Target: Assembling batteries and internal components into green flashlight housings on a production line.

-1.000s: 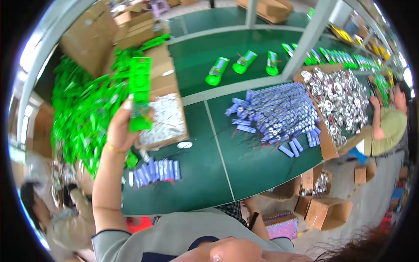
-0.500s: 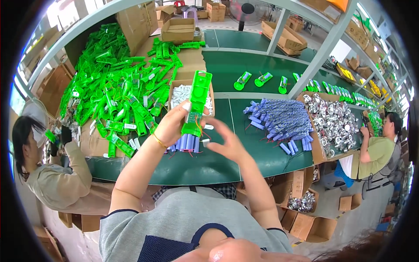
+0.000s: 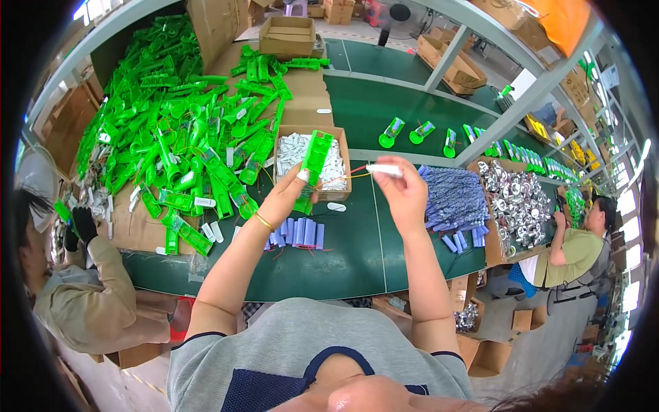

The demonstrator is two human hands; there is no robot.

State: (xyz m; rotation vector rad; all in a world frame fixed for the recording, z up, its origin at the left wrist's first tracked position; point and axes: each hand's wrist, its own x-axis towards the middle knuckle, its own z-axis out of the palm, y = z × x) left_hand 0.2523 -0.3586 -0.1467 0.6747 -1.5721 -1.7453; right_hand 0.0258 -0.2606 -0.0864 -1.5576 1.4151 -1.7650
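Observation:
My left hand (image 3: 283, 200) is closed round a bright green plastic casing (image 3: 318, 152), held upright and slightly tilted above the bench. Pinched in my right hand (image 3: 406, 199) is a small white plastic piece (image 3: 384, 169), out to the right of the casing. Thin red and yellow wires (image 3: 351, 176) stretch between the two. Behind the casing stands a small cardboard box (image 3: 341, 195) of white pieces. Several purple-blue battery cells (image 3: 302, 232) lie on the bench below my left hand. A loose white piece (image 3: 336, 207) rests just beyond them.
Green casings (image 3: 185, 130) are heaped on cardboard at the left. Bundled battery cells (image 3: 453, 199) and a carton of shiny metal parts (image 3: 511, 206) are at the right. Finished-looking green units (image 3: 420, 132) line the far belt. Co-workers sit left (image 3: 82, 295) and right (image 3: 576, 240).
My right hand has moved right and up, now gripping the white piece with its wires drawn out. My left hand has tilted the casing slightly. The view has shifted a little.

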